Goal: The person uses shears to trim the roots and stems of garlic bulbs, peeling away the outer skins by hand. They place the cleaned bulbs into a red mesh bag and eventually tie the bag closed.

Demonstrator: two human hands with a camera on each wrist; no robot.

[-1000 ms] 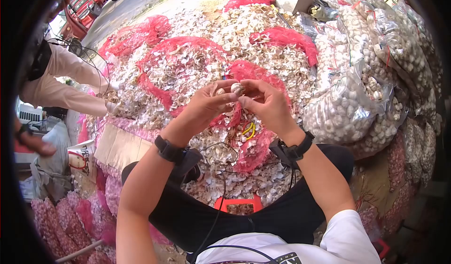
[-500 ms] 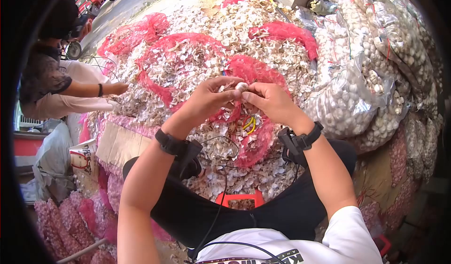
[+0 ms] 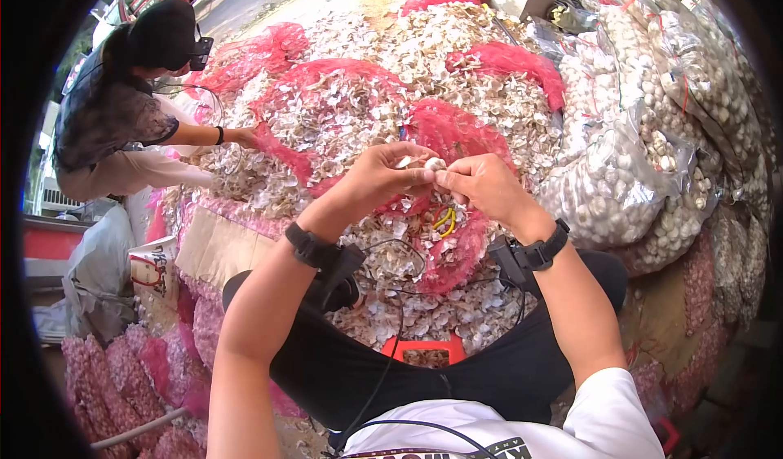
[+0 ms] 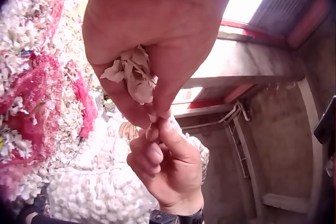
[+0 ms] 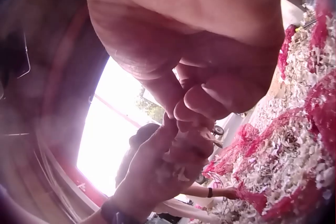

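Both hands meet over the pile of garlic skins [image 3: 383,271], around a small whitish garlic bulb [image 3: 435,164]. My left hand [image 3: 383,177] holds the bulb between thumb and fingers. Loose papery skins [image 4: 137,74] lie cupped in its palm in the left wrist view. From the other side, my right hand [image 3: 493,188] pinches at the bulb with thumb and forefinger, its other fingers curled in. In the right wrist view the fingertips of both hands come together and hide most of the bulb.
Clear bags of garlic bulbs [image 3: 603,190] are stacked at the right. Red mesh netting [image 3: 461,128] lies across the skins. At the left another person [image 3: 106,108] bends over the pile, near a cardboard sheet [image 3: 216,247]. A red stool [image 3: 424,349] shows between the knees.
My right thumb and fingers have drawn together at the bulb, having been spread wider around it. The other person has leaned into view and reaches an arm to the netting.
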